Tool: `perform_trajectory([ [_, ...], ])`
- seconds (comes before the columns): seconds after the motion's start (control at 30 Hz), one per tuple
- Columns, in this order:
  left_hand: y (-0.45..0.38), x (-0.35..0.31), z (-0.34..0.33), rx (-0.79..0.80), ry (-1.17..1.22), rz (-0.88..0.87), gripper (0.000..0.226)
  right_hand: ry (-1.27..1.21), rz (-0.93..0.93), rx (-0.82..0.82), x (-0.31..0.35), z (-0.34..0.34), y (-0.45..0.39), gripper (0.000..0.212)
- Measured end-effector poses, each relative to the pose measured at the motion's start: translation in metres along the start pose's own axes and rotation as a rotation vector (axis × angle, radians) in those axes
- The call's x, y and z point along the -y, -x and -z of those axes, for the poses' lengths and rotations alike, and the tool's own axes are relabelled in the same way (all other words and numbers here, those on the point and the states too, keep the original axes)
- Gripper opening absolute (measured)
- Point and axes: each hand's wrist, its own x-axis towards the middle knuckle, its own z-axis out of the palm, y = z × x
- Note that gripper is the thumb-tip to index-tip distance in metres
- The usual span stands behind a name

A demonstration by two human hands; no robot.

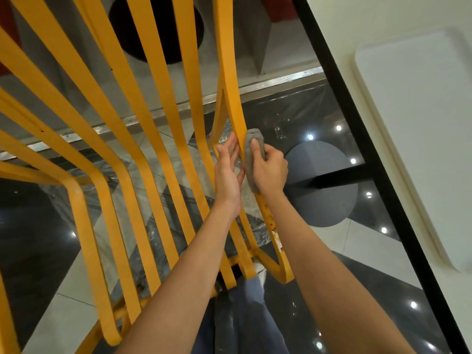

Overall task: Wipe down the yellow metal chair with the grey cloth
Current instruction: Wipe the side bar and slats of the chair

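Observation:
The yellow metal chair (143, 159) fills the left and middle of the head view, its long curved slats running from the top down toward me. My right hand (269, 169) grips the grey cloth (252, 146) and presses it against the outer right slat. My left hand (228, 169) lies with straight fingers against the inner side of that same slat, just left of the cloth. Chipped paint shows on the slat below my right wrist.
A cream table top with a black edge (362, 139) runs diagonally on the right, a white tray (421, 123) on it. Its round grey base (324, 185) stands on the glossy dark floor behind my right hand. Clear plastic sheeting (255, 231) lies under the chair.

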Motion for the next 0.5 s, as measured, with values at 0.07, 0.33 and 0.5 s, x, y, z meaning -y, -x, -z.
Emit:
perform_trajectory([
  [0.07, 0.001, 0.001, -0.001, -0.003, -0.008, -0.004, 0.055, -0.049, -0.015, 0.04, -0.005, 0.005, 0.0, 0.038],
  [0.33, 0.005, 0.008, -0.01, -0.061, 0.034, -0.018, 0.055, 0.105, 0.15, 0.019, -0.01, 0.006, 0.012, 0.036],
  [0.5, 0.005, 0.008, -0.011, -0.073, 0.037, -0.017, 0.059, -0.196, 0.002, 0.137, -0.019, 0.019, 0.001, 0.028],
])
